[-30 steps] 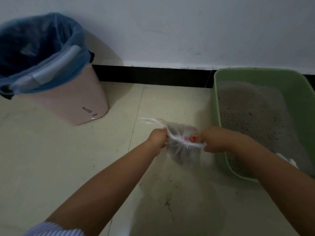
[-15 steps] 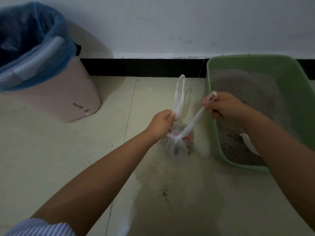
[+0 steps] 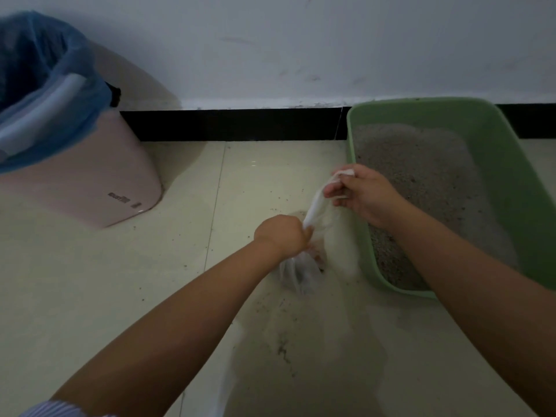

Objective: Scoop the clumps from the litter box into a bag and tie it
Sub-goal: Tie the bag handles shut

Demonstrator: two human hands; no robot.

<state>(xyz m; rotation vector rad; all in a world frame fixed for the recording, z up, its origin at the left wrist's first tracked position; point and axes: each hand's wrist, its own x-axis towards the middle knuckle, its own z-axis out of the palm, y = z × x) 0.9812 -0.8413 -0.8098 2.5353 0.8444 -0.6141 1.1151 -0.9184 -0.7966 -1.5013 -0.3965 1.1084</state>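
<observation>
Item: thin translucent white plastic bag [image 3: 298,273], small, gathered at the neck, its lower bulk sitting on or just above the floor; which of the two cannot be told. Dark contents show faintly through the film.

Left hand [image 3: 281,234]: clenched around the bag's neck, fingers curled, knuckles up. The filled part of the bag hangs directly below this grip.

Right hand [image 3: 362,195]: fingers and thumb pinch the end of a white bag handle strip [image 3: 314,206], which runs taut from this pinch down and leftward to the left hand's grip. A second fold of white film shows at the top of the pinch. The hand is raised above and to the right of the left hand, well apart from it along the strip.

Green plastic litter box [image 3: 358,139]: rectangular tray, just right of both grips, its near left wall beside the bag. Grey granular litter [image 3: 421,182] fills it; the right hand hovers over its left edge.

Pink plastic waste bin [image 3: 90,188]: far left of the grips, lined with a blue plastic liner [image 3: 60,94], a pale handle bar across its mouth.

Cream glossy tile floor [image 3: 120,281]: under everything, scattered with dark litter grains around and below the bag.

White wall [image 3: 301,40] with black skirting strip [image 3: 234,124]: beyond the grips, behind bin and box.

Striped sleeve [image 3: 60,409]: at the left arm's lower end.
</observation>
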